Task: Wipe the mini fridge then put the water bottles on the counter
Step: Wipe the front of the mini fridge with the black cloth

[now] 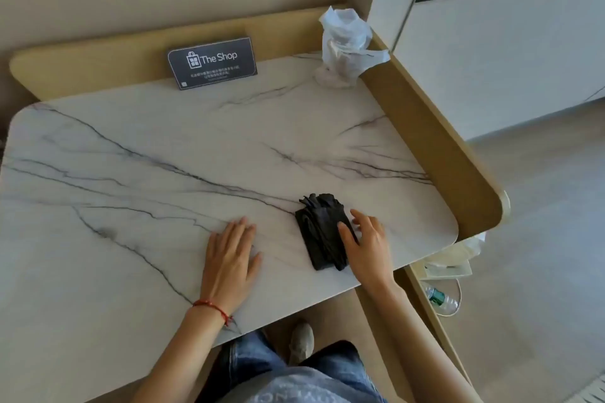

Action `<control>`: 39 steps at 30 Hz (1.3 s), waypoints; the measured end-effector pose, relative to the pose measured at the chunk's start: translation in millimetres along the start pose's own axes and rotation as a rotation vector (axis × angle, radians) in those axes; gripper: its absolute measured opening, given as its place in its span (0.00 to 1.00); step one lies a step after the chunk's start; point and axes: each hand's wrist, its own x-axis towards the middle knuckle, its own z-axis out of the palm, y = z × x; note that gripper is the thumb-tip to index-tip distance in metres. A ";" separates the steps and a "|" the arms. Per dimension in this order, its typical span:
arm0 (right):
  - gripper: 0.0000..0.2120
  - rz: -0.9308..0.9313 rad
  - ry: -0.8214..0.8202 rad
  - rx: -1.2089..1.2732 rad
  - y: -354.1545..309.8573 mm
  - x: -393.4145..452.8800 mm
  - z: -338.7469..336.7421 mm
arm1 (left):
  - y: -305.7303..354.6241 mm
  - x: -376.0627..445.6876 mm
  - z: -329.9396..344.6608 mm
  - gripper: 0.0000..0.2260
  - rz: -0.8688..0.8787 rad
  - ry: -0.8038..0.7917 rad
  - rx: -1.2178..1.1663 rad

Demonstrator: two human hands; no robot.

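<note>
A folded black cloth [319, 229] lies on the white marble counter [163, 173] near its front right corner. My right hand [368, 242] rests on the cloth's right side, thumb on top and fingers spread beside it. My left hand [230, 258] lies flat on the bare marble to the left of the cloth, fingers apart, holding nothing. A water bottle [440, 299] with a green label lies low on the floor side, below the counter's right edge. The mini fridge is not in view.
A dark "The Shop" sign [212, 62] leans against the tan back rim. A glass wrapped in white paper [343, 46] stands at the back right corner. A raised tan rim [435, 147] runs along the counter's right side. White packaging [453, 260] sits below.
</note>
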 end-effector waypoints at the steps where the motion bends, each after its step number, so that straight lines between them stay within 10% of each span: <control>1: 0.23 0.031 0.022 0.008 -1.7 2.8 1.2 | -1.9 0.9 2.3 0.24 -0.011 -0.003 0.002; 23: 0.12 0.062 0.010 0.225 -6.1 1.5 12.6 | -5.3 -1.0 4.7 0.22 -0.007 0.033 -0.019; 39: 0.04 0.235 0.102 0.929 -8.6 -97.4 12.0 | -5.9 -75.7 -2.1 0.20 0.131 0.111 -0.056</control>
